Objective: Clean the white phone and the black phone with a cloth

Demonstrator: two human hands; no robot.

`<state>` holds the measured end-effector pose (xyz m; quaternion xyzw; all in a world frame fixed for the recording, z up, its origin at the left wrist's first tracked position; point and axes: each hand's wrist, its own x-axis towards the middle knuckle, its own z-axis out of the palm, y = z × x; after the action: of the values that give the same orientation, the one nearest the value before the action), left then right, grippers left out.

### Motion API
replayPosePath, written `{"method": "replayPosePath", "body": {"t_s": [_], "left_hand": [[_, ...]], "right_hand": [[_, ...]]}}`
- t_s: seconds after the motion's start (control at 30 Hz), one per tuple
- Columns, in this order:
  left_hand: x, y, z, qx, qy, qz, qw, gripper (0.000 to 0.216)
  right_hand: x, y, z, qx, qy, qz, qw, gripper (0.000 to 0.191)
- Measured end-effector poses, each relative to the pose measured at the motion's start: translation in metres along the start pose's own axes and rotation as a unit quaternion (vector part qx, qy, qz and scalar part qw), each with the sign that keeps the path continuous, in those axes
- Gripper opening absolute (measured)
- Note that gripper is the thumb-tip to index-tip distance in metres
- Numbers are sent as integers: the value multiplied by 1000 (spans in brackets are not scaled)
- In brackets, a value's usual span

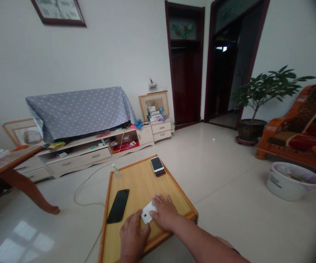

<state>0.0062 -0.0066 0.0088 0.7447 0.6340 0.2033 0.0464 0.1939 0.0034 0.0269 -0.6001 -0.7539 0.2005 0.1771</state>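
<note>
On a small wooden table [138,179], my two hands are at a flat white piece with a small dark square on it [147,214]; its exact kind does not show. My left hand [134,232] grips its left edge between thumb and fingers. From the right, my right hand [165,212] lies over its other end, thumb on top, and covers part of it. A large black phone [118,206] rests left of my hands. Farther off, a white phone with a dark screen [157,164] sits on a dark red one. A small clear bottle [116,171] stands at the far left edge.
A pale cable [89,204] runs over the floor left of the table. A larger brown table [23,173] stands at left, a white bin [286,182] at right. Beyond are a low cabinet [78,159], a potted plant [252,109] and a wooden sofa [273,128].
</note>
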Motion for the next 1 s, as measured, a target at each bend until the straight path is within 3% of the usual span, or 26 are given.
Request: {"method": "replayPosePath", "body": {"t_s": [0.27,0.43,0.63,0.83,1.0], "left_hand": [[0,-3,0,-19,-14,-8,1000,50],[-2,-3,-1,-20,-9,-23,1000,50],[-3,-7,1,-16,-19,-15,1000,51],[-4,-5,-2,-7,-12,-20,1000,50],[-3,-11,2,-13,-24,-6,1000,55]], "right_hand": [[-23,-1,1,-20,-6,-23,1000,64],[-15,-5,5,-43,-6,34,998,65],[-24,-19,18,-19,-8,-90,996,59],[-15,-16,10,-32,12,11,999,59],[-23,-27,20,4,-13,-123,992,57]]}}
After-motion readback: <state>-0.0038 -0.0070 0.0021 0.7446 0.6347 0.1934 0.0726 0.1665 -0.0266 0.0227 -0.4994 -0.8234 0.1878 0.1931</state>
